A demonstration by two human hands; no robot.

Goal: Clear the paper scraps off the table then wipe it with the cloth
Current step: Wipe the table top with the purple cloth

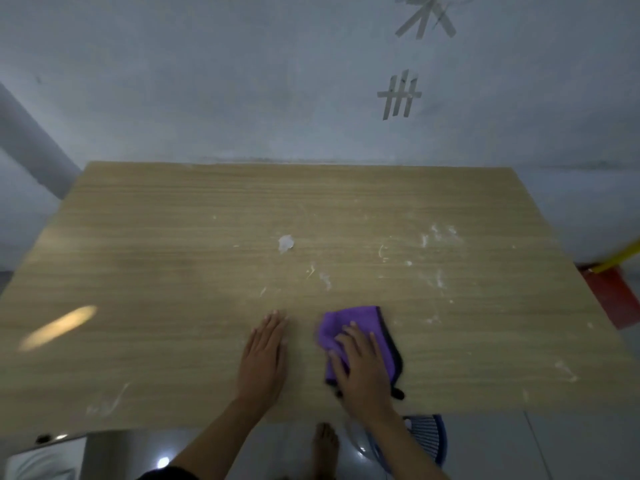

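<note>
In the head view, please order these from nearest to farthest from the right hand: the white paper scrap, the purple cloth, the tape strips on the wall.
1. purple cloth, under the right hand, touching it.
2. white paper scrap, farther in on the table, to the left.
3. tape strips, on the wall behind.

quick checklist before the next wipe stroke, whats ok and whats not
1. Cloth under control: ok, right hand presses the purple cloth onto the table.
2. Path free: ok, left hand lies flat beside the cloth, apart from it.
3. Scraps cleared: not ok, a white paper scrap lies mid-table.
4. Surface clean: not ok, white smears on the right half.
5. Cloth damp: cannot tell.
</note>
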